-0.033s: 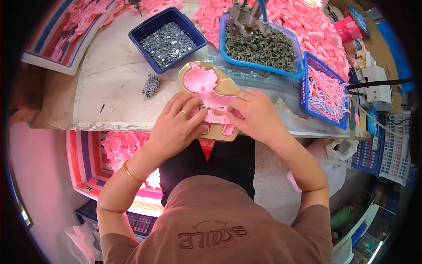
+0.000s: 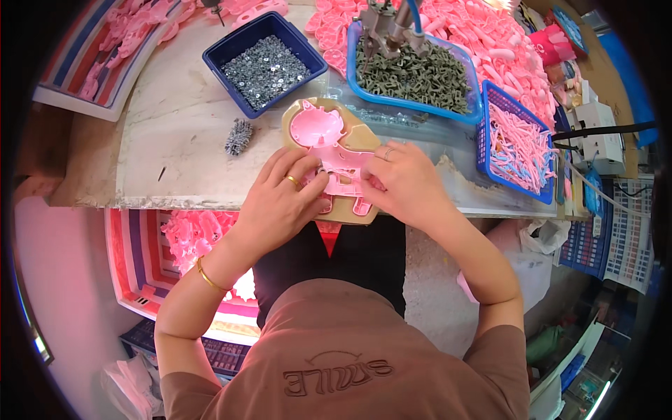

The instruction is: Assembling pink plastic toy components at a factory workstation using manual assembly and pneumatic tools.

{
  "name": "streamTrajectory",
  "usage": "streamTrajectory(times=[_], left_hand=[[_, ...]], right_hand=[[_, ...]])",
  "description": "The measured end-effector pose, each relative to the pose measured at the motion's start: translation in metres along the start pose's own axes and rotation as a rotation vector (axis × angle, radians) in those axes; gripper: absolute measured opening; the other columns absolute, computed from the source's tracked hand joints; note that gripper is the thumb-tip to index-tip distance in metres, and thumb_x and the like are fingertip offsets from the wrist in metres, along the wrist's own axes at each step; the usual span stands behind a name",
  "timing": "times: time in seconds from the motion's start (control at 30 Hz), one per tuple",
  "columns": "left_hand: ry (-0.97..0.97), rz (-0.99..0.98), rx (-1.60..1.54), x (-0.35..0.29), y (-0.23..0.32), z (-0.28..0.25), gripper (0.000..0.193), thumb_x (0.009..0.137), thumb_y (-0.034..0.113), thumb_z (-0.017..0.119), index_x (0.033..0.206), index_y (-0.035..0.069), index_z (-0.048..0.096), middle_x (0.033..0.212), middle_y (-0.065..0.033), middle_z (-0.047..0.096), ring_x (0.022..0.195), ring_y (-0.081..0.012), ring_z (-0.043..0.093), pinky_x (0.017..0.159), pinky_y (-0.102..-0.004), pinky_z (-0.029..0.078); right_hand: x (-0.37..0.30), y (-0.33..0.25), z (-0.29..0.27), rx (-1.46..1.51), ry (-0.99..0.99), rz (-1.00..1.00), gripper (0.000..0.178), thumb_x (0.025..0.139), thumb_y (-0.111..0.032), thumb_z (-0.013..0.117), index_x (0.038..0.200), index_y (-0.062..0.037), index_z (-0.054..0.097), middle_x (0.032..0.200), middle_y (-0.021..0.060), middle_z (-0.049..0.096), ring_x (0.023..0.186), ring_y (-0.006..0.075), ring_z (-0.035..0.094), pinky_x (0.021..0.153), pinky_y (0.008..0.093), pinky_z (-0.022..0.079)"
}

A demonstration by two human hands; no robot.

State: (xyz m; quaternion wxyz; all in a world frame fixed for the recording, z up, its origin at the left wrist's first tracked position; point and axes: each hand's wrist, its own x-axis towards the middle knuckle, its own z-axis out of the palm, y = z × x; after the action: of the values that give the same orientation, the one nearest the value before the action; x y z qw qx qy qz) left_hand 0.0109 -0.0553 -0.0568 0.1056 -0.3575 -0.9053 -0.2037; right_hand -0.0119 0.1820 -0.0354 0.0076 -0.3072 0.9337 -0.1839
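Note:
A pink plastic shell half point(image 2: 318, 127), with a rounded head-like bowl and leg-like ends, lies hollow side up in a tan holding block point(image 2: 360, 138) at the table's near edge. My left hand point(image 2: 280, 192) reaches over the shell's left side, its thumb and forefinger closed together by a small dark bit inside the body. What those fingertips hold is too small to make out. At the right edge, my right hand point(image 2: 407, 180) has its fingers curled and pressed on the pink shell, and they hide that part of it.
Behind stand a dark blue bin point(image 2: 311, 59) of small metal parts, a blue tub point(image 2: 413, 112) of dark green pieces under a machine head point(image 2: 392, 31), and a blue basket point(image 2: 514, 185) of pink and blue strips. A metal-parts clump point(image 2: 239, 136) lies left. Pink parts point(image 2: 483, 42) heap behind.
My right fingers have shifted very slightly at the shell's edge. The shell, block and left hand stay nearly in place.

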Motion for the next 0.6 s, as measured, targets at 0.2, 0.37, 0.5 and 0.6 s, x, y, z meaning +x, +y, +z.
streamTrajectory(times=[0.2,0.37,0.5,0.6], left_hand=[[0.001,-0.01,0.003,0.0,0.001,0.002,0.035,0.076,0.019,0.073,0.107,0.008,0.059,0.12,-0.0087,0.055,0.118,-0.0319,0.048,0.099,-0.0441,0.042],[0.008,-0.017,0.002,0.0,0.003,0.002,0.034,0.076,0.018,0.073,0.106,0.007,0.059,0.118,-0.0095,0.056,0.117,-0.0327,0.049,0.099,-0.0444,0.042],[0.029,-0.021,-0.005,0.0,0.004,0.004,0.034,0.077,0.017,0.073,0.106,0.007,0.059,0.117,-0.0101,0.056,0.117,-0.0332,0.049,0.1,-0.0447,0.042],[0.016,-0.037,-0.01,-0.001,0.005,0.005,0.033,0.08,0.022,0.072,0.107,0.009,0.06,0.117,-0.0098,0.055,0.119,-0.0315,0.048,0.106,-0.0472,0.038]], right_hand=[[0.001,-0.003,-0.001,-0.037,0.1,-0.04,0.015,0.077,-0.02,0.068,0.084,-0.0073,0.065,0.082,0.0051,0.063,0.083,0.0235,0.059,0.074,0.0385,0.044],[-0.001,-0.004,0.011,-0.034,0.131,0.011,0.013,0.075,-0.018,0.069,0.081,-0.007,0.064,0.082,0.0048,0.063,0.083,0.0224,0.06,0.072,0.0375,0.044],[0.0,-0.008,0.012,-0.039,0.21,-0.047,0.011,0.074,-0.016,0.07,0.079,-0.0084,0.064,0.078,0.0038,0.062,0.078,0.0218,0.059,0.069,0.0367,0.043],[0.0,-0.004,0.015,-0.028,0.269,-0.044,0.011,0.073,-0.016,0.072,0.078,-0.009,0.065,0.074,0.0032,0.061,0.073,0.0213,0.058,0.065,0.0362,0.042]])
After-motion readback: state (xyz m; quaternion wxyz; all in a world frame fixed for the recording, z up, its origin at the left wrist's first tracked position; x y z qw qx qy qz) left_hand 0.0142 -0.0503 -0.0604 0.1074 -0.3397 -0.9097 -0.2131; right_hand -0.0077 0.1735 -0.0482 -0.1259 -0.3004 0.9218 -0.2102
